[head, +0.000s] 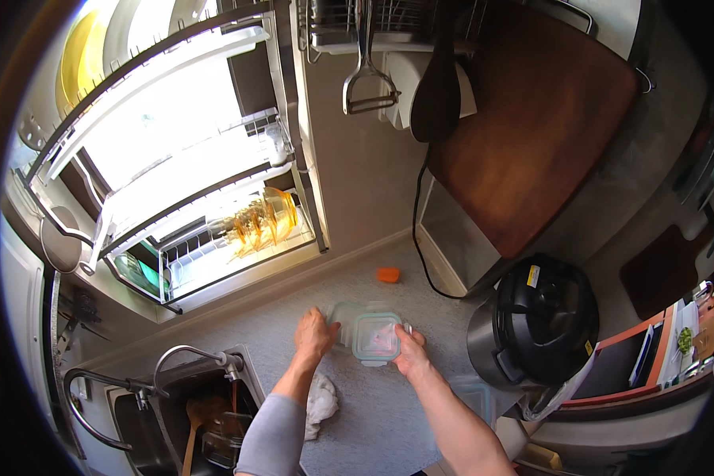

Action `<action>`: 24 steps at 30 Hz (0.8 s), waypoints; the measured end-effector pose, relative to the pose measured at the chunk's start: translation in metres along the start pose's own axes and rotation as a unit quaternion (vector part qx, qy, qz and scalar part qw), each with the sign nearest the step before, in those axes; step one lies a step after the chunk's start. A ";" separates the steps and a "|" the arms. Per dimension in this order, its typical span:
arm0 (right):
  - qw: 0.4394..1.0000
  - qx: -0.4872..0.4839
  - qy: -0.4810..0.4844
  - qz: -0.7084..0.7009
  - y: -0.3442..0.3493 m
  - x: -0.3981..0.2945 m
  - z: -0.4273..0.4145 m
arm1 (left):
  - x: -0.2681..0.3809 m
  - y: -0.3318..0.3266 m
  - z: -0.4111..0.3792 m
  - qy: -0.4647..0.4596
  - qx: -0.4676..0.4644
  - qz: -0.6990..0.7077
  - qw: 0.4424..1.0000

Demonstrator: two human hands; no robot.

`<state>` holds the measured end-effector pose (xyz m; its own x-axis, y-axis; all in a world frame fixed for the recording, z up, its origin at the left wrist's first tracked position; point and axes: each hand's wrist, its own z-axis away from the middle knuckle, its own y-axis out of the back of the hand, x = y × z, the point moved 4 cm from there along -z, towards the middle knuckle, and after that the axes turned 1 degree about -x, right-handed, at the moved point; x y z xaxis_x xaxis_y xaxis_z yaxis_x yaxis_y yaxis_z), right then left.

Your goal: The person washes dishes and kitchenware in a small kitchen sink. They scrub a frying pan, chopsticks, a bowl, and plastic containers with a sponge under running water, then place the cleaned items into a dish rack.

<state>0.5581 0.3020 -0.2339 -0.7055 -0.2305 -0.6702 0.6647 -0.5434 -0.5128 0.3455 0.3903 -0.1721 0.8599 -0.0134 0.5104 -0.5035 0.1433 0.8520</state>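
Note:
Over the grey worktop (387, 410), my right hand (412, 352) grips the right side of a small square food container lid (378, 337), clear with a pale green seal and side clips. Beside and partly behind it, at the left, is another clear container piece (342, 321); my left hand (315, 334) is at its left edge, fingers curled. Whether that piece is a box or a lid I cannot tell. A crumpled white cloth (321, 401) lies between my forearms. Beyond my hands sits a small orange object (388, 274).
At the left, a double sink (256, 372) holds a wooden spoon (193, 425) and glass dishes. A black multicooker (541, 321) stands at the right, with another clear container (473, 398) near it. A cable (419, 238) hangs down to the worktop. A dish rack (244, 256) fills the upper left.

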 end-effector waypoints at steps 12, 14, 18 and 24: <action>0.997 0.032 -0.067 0.006 0.039 0.007 0.076 | -0.007 -0.013 -0.026 0.017 -0.082 0.108 0.991; 0.996 0.025 -0.087 -0.016 0.029 0.008 0.083 | 0.012 0.000 -0.001 -0.069 -0.038 0.155 0.985; 0.991 -0.049 -0.086 -0.094 0.029 0.026 0.075 | 0.058 0.023 0.098 -0.370 0.092 0.140 0.914; 0.999 -0.033 -0.032 -0.004 -0.006 -0.005 0.116 | 0.078 0.026 0.193 -0.529 0.059 -0.077 0.843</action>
<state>0.5288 0.2124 -0.1652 -0.7244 -0.2788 -0.6305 0.6716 -0.4917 -0.5543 0.3830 0.2020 -0.0880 0.3912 -0.9065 0.1588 -0.4519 -0.0389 0.8912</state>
